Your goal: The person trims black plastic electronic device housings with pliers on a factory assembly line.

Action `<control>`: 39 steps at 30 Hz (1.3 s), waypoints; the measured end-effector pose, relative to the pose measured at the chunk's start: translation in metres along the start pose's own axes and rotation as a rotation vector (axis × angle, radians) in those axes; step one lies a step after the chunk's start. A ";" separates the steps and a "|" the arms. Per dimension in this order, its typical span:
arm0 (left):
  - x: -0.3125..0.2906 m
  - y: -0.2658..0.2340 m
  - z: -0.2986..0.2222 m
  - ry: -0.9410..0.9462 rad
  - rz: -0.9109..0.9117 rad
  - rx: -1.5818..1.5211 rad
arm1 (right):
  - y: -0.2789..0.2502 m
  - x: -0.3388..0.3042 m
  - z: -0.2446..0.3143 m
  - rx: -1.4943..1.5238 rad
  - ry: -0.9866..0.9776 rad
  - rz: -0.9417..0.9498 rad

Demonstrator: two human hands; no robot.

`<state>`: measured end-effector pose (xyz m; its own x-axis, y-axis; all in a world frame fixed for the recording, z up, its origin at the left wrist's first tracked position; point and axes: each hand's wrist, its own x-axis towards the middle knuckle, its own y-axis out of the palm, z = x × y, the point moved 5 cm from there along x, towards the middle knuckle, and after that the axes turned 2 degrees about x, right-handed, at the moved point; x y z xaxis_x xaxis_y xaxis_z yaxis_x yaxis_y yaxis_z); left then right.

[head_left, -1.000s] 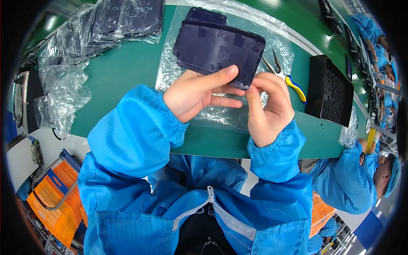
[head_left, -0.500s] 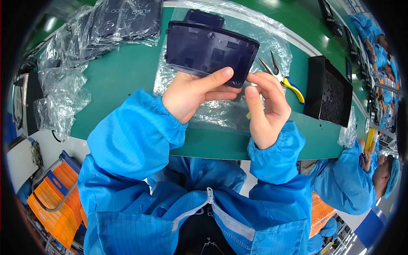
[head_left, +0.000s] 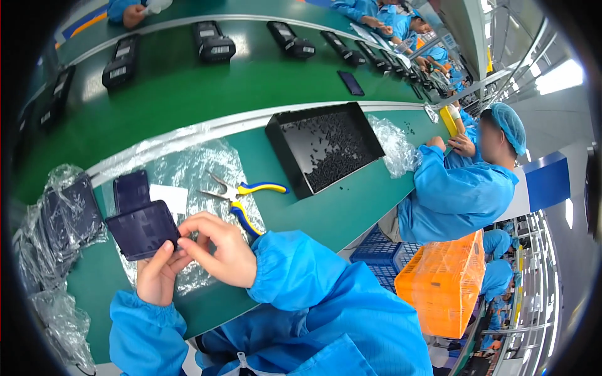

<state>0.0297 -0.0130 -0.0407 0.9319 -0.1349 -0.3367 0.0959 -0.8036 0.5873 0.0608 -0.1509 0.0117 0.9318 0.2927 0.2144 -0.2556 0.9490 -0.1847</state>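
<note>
My left hand (head_left: 157, 276) grips a dark navy plastic cover (head_left: 142, 229) by its lower edge, thumb on the face turned up. At the cover's lower right corner, the fingers of my right hand (head_left: 219, 250) are pinched together; whatever sits between the fingertips is too small to make out. A second dark cover (head_left: 131, 190) lies just beyond the held one, on clear plastic film (head_left: 213, 164). Beside it rests a white card (head_left: 169, 198). Long-nose pliers (head_left: 236, 192) with yellow and blue handles lie spread apart, close to my right hand.
A black tray (head_left: 291, 156) of small black pieces stands right of the pliers. Bagged dark covers (head_left: 72, 210) are at the left. Beyond the bench runs a green conveyor (head_left: 169, 84) carrying black handheld devices (head_left: 213, 41). At right, a co-worker (head_left: 458, 182) sits near an orange crate (head_left: 442, 285).
My view has swung to the right, bringing the tray, conveyor and co-worker further in. The cover stays in my left hand; my right fingers have closed in at its corner.
</note>
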 end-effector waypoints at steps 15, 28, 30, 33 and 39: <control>-0.001 -0.003 -0.009 0.258 -0.216 0.262 | 0.002 -0.004 0.034 -0.792 -0.592 -0.003; -0.008 0.014 -0.019 0.230 -0.166 0.199 | 0.011 -0.008 0.028 -1.035 -0.770 0.058; -0.008 0.009 -0.015 0.249 -0.174 0.226 | 0.011 -0.009 0.024 -1.032 -0.781 0.076; -0.012 0.007 -0.012 0.275 -0.220 0.249 | 0.010 -0.012 0.021 -0.986 -0.791 0.077; -0.004 0.012 -0.017 0.286 -0.240 0.214 | -0.006 -0.012 0.026 -0.755 -0.659 0.121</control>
<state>0.0332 -0.0119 -0.0202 0.9542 0.2128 -0.2101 0.2756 -0.8987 0.3413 0.0449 -0.1572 0.0350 0.5241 0.6055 0.5989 0.1033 0.6528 -0.7504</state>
